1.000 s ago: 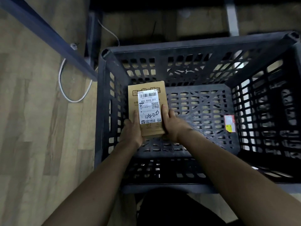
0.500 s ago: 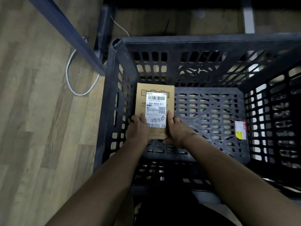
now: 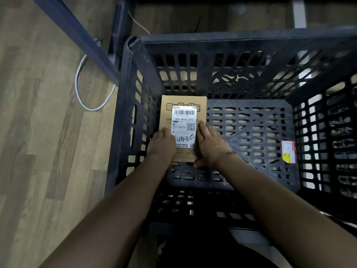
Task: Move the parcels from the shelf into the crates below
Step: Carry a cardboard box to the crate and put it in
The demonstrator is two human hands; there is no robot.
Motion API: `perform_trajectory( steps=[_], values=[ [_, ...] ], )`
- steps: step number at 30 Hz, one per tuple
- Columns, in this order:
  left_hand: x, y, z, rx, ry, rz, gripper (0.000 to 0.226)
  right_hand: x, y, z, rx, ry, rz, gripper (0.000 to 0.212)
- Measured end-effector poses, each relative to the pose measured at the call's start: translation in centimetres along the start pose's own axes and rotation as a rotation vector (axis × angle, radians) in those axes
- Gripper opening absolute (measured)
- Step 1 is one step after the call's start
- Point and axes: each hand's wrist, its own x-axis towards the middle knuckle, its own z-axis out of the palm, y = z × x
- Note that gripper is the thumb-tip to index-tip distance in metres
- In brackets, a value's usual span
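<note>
A dark blue metal shelf upright (image 3: 77, 35) slants across the upper left, just outside the far left corner of the black slatted plastic crate (image 3: 241, 43), and a grey cable (image 3: 83, 89) loops on the floor beside that corner. A second, paler upright (image 3: 298, 14) stands behind the crate at the top right. On the crate's bottom near the right wall lies a small red, white and yellow sticker (image 3: 288, 151), well apart from the hands. The crate sits on light wood-look plank flooring (image 3: 38, 132), which shows through the slots of its walls and base; the lighting is dim and the area beyond the crate's far rim is in deep shadow. Inside the crate, against the left wall, a brown cardboard parcel (image 3: 183, 102) lies flat with its face up, carrying a white shipping label (image 3: 184, 120) printed with a barcode, the number 855-855S-011, a QR code and a handwritten scrawl. Both bare forearms reach down into the crate. The left hand (image 3: 161, 146) holds the parcel's near left edge, thumb over the top face. The right hand (image 3: 210, 146) grips the near right edge, thumb lying along the label's side and fingers wrapped around the box's lower corner. Whether the parcel fully rests on the crate bottom cannot be told.
</note>
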Motion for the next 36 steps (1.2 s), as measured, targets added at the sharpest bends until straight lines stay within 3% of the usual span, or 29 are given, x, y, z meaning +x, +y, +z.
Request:
perform_trajectory(
  steps=[5,7,11,17,21,26,33,36],
  values=[
    [0.2,-0.5,-0.7,-0.092,-0.045,0.005,0.061,0.0,1.0,-0.5,0.035,0.048,-0.037,0.109],
    [0.4,-0.8,-1.2,-0.089,-0.038,0.017,0.071,0.1,1.3,-0.6,0.026,0.090,-0.054,0.101],
    [1.1,-1.3,-1.3,0.041,0.002,0.041,0.082,0.4,1.6,-0.5,0.062,0.097,-0.050,0.103],
    [1.2,-1.4,-1.5,0.108,-0.058,0.045,0.086,0.6,1.7,-0.6,0.077,0.066,-0.054,0.103],
    [0.4,-0.3,-1.9,0.109,-0.114,-0.019,0.083,0.3,1.6,-1.0,-0.020,0.013,-0.046,0.097],
    [-0.7,1.1,-0.6,0.058,-0.024,-0.051,0.073,-0.4,1.4,-0.5,-0.032,-0.014,-0.039,0.076],
    [-0.8,1.5,-0.6,-0.052,-0.079,-0.032,0.065,-0.2,1.4,-0.7,-0.109,-0.036,-0.014,0.073],
    [-2.5,0.7,-1.8,-0.033,-0.072,-0.019,0.073,-1.2,0.6,-1.7,-0.127,-0.066,0.013,0.073]
  ],
)
